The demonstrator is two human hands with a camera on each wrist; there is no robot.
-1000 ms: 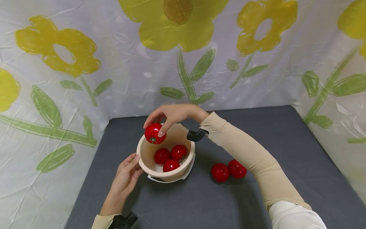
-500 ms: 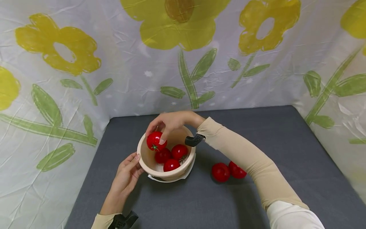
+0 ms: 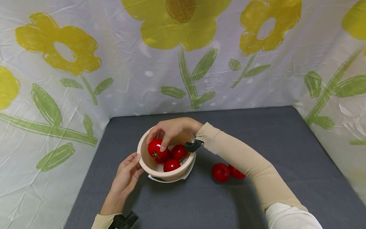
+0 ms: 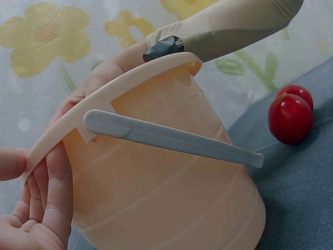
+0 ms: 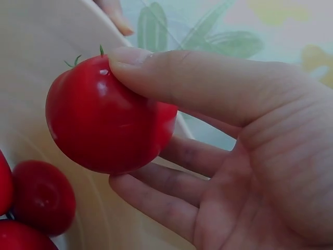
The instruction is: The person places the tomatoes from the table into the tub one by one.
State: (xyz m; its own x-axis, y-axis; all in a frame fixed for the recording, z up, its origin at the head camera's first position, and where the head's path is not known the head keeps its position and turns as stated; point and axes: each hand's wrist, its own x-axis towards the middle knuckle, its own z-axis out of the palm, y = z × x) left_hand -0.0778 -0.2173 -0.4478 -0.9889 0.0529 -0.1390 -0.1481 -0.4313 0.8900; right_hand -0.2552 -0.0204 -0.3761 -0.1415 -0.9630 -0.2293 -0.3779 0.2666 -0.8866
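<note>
A cream bucket (image 3: 145,160) with a pale handle (image 4: 177,140) stands on the dark table, its mouth tipped a little toward me. My left hand (image 3: 127,174) grips its rim at the left, thumb on top and fingers beneath. Inside the bucket's mouth, my right hand (image 3: 174,128) holds a red tomato (image 3: 156,148) with a green calyx between thumb and fingers. In the right wrist view this tomato (image 5: 109,114) is above the others. Several tomatoes (image 3: 172,165) lie at the bottom of the bucket, one partly hidden by the held tomato.
Two more tomatoes (image 3: 220,172) sit on the dark grey table (image 3: 200,203) to the right of the bucket, one partly covered by the right sleeve (image 3: 243,156). A flower-printed curtain (image 3: 128,63) hangs behind and beside the table.
My right hand has lowered the tomato from above the bucket's far-left rim down into its mouth, over the tomatoes inside. The left hand and the bucket have stayed put.
</note>
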